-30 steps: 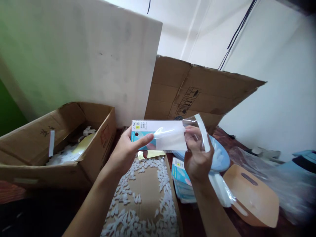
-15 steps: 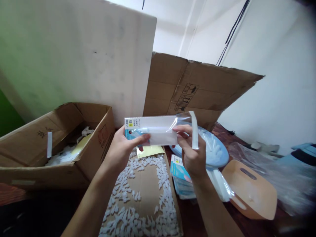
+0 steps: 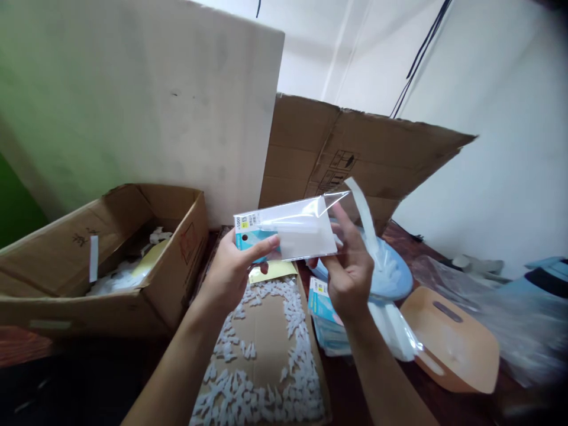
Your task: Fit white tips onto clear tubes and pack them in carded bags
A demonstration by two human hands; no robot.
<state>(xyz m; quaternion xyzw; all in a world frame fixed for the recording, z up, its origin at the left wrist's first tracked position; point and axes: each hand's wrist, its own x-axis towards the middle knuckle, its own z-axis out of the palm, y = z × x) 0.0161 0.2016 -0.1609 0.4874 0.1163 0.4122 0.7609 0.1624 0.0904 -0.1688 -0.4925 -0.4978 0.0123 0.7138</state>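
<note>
A clear plastic package (image 3: 306,228) with a white and blue printed card inside is held level above the cardboard tray. My left hand (image 3: 237,260) grips its printed left end, thumb on top. At the open right end, my right hand (image 3: 348,260) touches the clear film, index finger raised behind it and the other fingers curled near the lower corner. From that end a white strip (image 3: 364,207) curves up and to the right. Many small white plastic pieces lie in the shallow cardboard tray (image 3: 266,331) below, beside a pale yellow card (image 3: 273,271).
An open cardboard box (image 3: 177,278) with white items stands at left. Right of the tray are a stack of printed packages (image 3: 328,325), a blue round container (image 3: 394,272), an orange basin (image 3: 470,349) and clear plastic wrap (image 3: 523,331). A large cardboard flap (image 3: 355,148) rises behind.
The package has tilted up at its right end and shifted slightly right. The white strip has swung outward from the film, and my right index finger has lifted.
</note>
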